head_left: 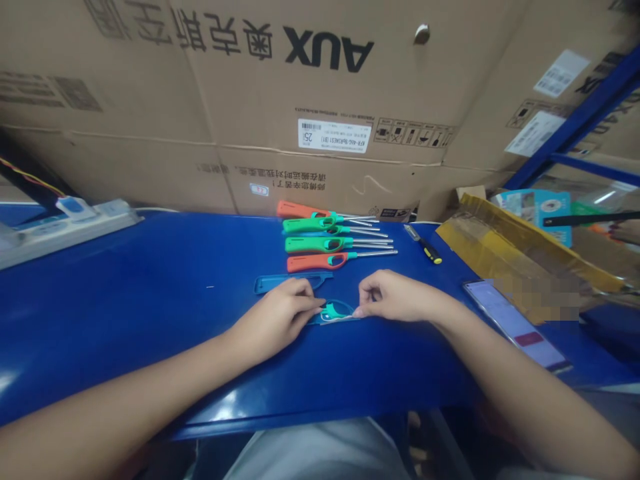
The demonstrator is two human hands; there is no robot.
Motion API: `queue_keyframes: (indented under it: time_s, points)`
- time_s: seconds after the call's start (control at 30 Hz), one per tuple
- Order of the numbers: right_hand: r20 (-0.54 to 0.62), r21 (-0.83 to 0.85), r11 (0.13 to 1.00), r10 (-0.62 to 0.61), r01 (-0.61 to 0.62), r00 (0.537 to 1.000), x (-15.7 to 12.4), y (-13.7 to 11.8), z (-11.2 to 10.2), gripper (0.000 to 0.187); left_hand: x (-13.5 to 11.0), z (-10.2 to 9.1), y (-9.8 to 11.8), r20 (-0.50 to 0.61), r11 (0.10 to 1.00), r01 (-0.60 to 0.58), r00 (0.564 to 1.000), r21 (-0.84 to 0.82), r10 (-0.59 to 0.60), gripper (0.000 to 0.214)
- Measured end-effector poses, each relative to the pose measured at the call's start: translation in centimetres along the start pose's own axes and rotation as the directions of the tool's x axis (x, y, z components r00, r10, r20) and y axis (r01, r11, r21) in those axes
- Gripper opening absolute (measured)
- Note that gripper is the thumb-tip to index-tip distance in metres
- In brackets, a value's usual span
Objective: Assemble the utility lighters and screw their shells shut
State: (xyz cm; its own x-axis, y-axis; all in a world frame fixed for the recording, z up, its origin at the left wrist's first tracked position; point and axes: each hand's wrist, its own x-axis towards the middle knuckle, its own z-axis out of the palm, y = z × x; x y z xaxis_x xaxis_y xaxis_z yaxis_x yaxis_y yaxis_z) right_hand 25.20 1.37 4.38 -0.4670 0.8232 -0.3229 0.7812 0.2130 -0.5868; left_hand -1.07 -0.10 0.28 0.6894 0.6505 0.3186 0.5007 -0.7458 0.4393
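Note:
A blue lighter shell half (349, 307) lies on the table with a teal trigger (330, 311) set in it. My left hand (280, 313) is closed on its handle end, thumb and finger pinched beside the trigger and covering much of the handle. At the shell's front end, the fingertips of my right hand (393, 297) are pinched together; a thin pale strip, perhaps a wire, runs to them along the near edge. What exactly they grip is too small to tell. Just beyond my left hand lies another blue shell half (265, 285), partly hidden by that hand.
Several orange and green gas lighters (317, 262) lie in a row farther back. To their right is a utility knife (425, 245). A phone (515, 327) and a taped carton (495, 247) are at right, a power strip (75, 227) at left. A large cardboard box (225, 87) walls the back.

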Motion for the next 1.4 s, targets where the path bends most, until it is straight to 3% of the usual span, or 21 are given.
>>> queue_keyframes:
  time_s: [0.07,0.17,0.23,0.27,0.3,0.37,0.43,0.47,0.6,0.73,0.97,1.2,1.4]
  points:
    - [-0.026,0.001,1.000,-0.005,0.005,1.000,0.1,0.1,0.1,0.028,0.0,0.1,0.0,-0.013,1.000,0.012,1.000,0.017,-0.011,0.026]
    - [-0.061,-0.018,0.990,-0.143,0.142,0.988,0.4,0.6,-0.7,0.031,-0.1,0.3,-0.1,-0.019,0.999,0.025,1.000,0.042,-0.024,0.028]
    - [-0.171,-0.049,0.980,-0.197,0.192,0.965,0.7,1.5,-1.7,0.036,-0.2,0.3,-0.1,-0.008,0.998,0.026,1.000,0.054,-0.025,0.030]
    - [-0.281,-0.086,0.984,-0.175,0.157,0.944,0.9,2.2,-2.4,0.038,-0.2,0.2,-0.1,0.001,0.998,0.024,1.000,0.060,-0.024,0.031]
    - [-0.425,-0.136,0.987,-0.134,0.083,0.895,1.0,3.0,-3.1,0.038,-0.3,0.1,0.0,0.011,0.998,0.021,1.000,0.066,-0.022,0.032]
    - [-0.690,-0.223,0.963,-0.047,-0.150,0.722,1.4,4.9,-4.5,0.036,-0.3,-0.3,0.2,0.018,0.997,0.023,1.000,0.078,-0.024,0.034]
    - [-0.778,-0.223,0.931,0.009,-0.290,0.628,1.6,7.0,-5.7,0.036,-0.4,-0.9,0.4,0.030,0.995,0.035,0.999,0.092,-0.038,0.035]
    - [-0.790,-0.218,0.913,0.042,-0.344,0.612,1.8,8.0,-6.1,0.038,-0.4,-1.1,0.4,0.040,0.994,0.040,0.998,0.100,-0.044,0.035]
    - [-0.761,-0.211,0.839,0.181,-0.502,0.622,2.5,10.8,-6.6,0.050,-0.3,-1.7,0.5,0.104,0.990,-0.007,0.995,0.143,-0.008,0.036]
    - [-0.719,-0.251,0.791,0.234,-0.558,0.655,3.5,11.8,-6.2,0.057,-0.3,-1.7,0.5,0.092,0.986,-0.039,0.995,0.165,0.024,0.036]
    - [-0.734,-0.306,0.736,0.222,-0.604,0.642,3.4,10.2,-6.1,0.034,-0.2,-2.5,0.6,0.136,0.981,-0.031,0.991,0.190,0.006,0.034]
    - [-0.755,-0.268,0.731,0.245,-0.628,0.608,3.2,9.5,-5.9,0.037,-0.3,-2.4,0.4,0.161,0.981,-0.041,0.987,0.189,0.010,0.036]
    - [-0.777,-0.177,0.778,0.265,-0.602,0.571,3.0,9.5,-5.9,0.030,-0.3,-2.3,0.4,0.142,0.985,-0.024,0.990,0.173,0.000,0.036]
